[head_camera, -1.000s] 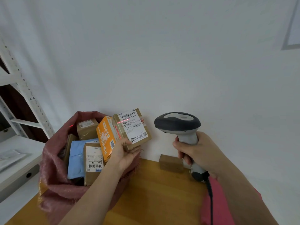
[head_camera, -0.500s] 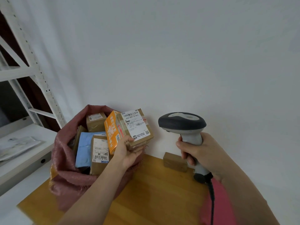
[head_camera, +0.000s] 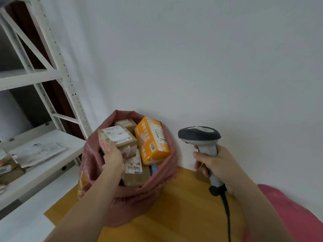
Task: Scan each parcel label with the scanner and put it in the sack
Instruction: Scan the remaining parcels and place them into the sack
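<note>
A person's left hand [head_camera: 112, 157] gripped a brown parcel [head_camera: 116, 138] over the mouth of a pink sack [head_camera: 131, 194] on a wooden table [head_camera: 183, 210], its white label facing up. An orange box [head_camera: 151, 139] leaned among other parcels inside. The right hand [head_camera: 218, 167], fingers curled round the handle, held the scanner [head_camera: 201, 138] upright beside the sack, near the wall [head_camera: 209, 67].

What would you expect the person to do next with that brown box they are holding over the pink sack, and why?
Probably let go of it. The left hand holds the brown box, label up, inside the mouth of the pink sack, on top of the other parcels. The right hand holds the scanner well to the side, so scanning looks done.
</note>
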`<state>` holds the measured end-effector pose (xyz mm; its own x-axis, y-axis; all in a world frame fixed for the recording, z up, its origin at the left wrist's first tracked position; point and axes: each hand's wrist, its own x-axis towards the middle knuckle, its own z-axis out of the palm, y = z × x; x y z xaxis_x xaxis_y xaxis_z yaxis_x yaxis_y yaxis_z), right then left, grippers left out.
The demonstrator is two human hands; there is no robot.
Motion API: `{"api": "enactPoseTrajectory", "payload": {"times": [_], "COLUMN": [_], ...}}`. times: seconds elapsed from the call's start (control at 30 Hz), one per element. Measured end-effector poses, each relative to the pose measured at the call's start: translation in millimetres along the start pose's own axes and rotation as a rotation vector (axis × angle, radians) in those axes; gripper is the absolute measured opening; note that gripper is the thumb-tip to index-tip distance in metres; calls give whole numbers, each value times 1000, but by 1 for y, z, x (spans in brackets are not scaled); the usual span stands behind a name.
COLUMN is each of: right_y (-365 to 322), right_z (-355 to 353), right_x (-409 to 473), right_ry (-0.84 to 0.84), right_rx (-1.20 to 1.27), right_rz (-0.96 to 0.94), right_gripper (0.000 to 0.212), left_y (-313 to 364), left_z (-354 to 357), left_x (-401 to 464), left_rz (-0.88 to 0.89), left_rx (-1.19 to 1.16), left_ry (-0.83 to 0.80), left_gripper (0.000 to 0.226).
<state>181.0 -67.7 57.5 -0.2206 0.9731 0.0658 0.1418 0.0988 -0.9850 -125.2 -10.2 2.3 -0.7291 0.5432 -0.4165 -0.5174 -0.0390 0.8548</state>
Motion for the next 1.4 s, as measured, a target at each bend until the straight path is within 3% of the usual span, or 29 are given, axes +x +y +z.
{"api": "enactPoseTrajectory", "payload": {"times": [0.1, 0.17, 0.3, 0.47, 0.63, 1.03, 1.27, 1.4], "right_y": [6, 10, 16, 24, 29, 40, 97, 159], "right_z": [29, 51, 84, 106, 114, 102, 65, 43], "right_x": [9, 14, 22, 26, 28, 38, 37, 29], "right_ry": [29, 38, 70, 154, 185, 177, 291, 199], "right_rx": [19, 10, -29, 11, -20, -4, -36, -77], "right_rz": [41, 65, 79, 135, 160, 183, 331, 577], "right_gripper": [11, 11, 15, 14, 14, 13, 11, 11], "left_y": [4, 6, 3, 12, 11, 0, -50, -92], "left_z": [-13, -21, -33, -32, -27, -19, 2, 4], "left_x": [23, 32, 58, 88, 81, 39, -11, -36], "left_rz": [64, 156, 311, 414, 548, 637, 814, 990], "left_rx": [460, 546, 583, 516, 498, 479, 528, 683], "left_ry": [238, 256, 181, -63, 34, 12, -354, -653], "left_gripper": [77, 73, 71, 51, 44, 20, 18, 22]}}
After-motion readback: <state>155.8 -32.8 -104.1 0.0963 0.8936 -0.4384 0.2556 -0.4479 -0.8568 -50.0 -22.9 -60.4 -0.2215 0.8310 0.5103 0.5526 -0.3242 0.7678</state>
